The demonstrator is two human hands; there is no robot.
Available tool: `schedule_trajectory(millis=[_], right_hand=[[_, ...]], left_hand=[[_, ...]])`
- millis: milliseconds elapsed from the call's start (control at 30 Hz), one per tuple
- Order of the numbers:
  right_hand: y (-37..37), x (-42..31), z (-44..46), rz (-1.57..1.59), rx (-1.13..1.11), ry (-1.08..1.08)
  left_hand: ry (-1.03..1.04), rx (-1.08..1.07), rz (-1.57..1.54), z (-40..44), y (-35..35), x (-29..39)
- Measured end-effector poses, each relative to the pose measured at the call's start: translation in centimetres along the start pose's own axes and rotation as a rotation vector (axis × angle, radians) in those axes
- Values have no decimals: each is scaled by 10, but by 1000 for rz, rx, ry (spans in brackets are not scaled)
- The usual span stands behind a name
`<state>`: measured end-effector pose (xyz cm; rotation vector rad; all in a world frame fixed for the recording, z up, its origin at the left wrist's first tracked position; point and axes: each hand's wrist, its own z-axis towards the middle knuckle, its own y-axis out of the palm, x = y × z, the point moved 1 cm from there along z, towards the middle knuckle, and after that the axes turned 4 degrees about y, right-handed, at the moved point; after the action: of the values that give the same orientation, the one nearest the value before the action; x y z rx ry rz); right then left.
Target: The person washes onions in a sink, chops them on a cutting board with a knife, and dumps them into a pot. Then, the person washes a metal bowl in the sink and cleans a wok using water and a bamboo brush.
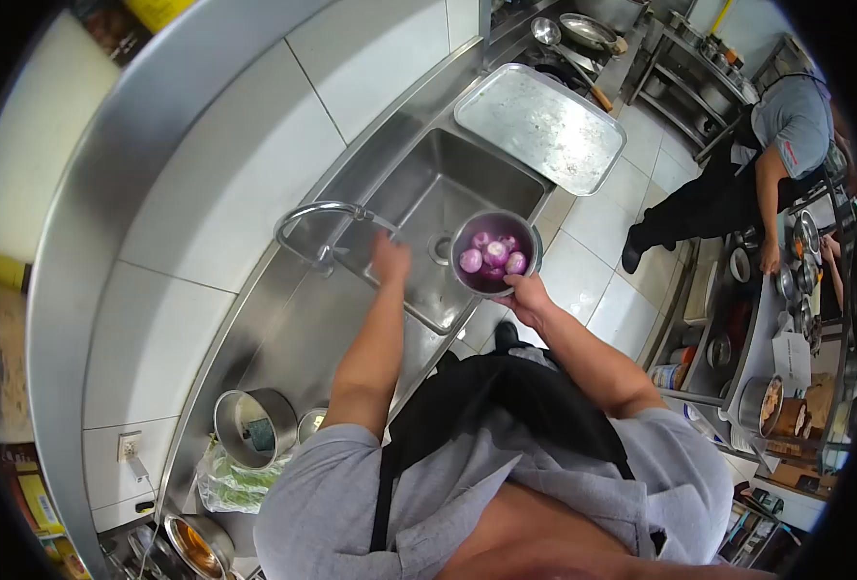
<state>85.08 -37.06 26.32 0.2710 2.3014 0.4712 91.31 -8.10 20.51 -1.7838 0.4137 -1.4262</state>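
Note:
My right hand (528,298) grips the near edge of a round metal bowl (461,238), thumb over the rim. Several peeled red onions (495,254) lie inside it. The bowl is held above the front edge of a stainless steel sink (481,174). My left hand (390,259) is over the sink's left part, just below the spout of a curved faucet (317,208). It is blurred, and its fingers cannot be made out clearly. Behind the bowl, the drain (439,248) shows at the sink's bottom.
A large metal tray (544,126) lies beyond the sink, with a ladle (545,33) and pans behind. At the lower left stand a metal pot (252,428) and a plastic bag of greens (240,483). A co-worker (776,145) stands at the right-hand counter.

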Motion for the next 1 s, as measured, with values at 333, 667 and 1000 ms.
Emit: schedule_trajectory(millis=[333,667,1000], right_hand=[[50,-42,110,-257,-243,177],[138,-92,165,-1136,-385,-476],[233,-42,133,-1668,-600,-777]], left_hand=[[-277,-251,-851,54,-11,15],[-417,153,-1279,-46,-4,-26],[-72,95,-424,-63,30,-62]])
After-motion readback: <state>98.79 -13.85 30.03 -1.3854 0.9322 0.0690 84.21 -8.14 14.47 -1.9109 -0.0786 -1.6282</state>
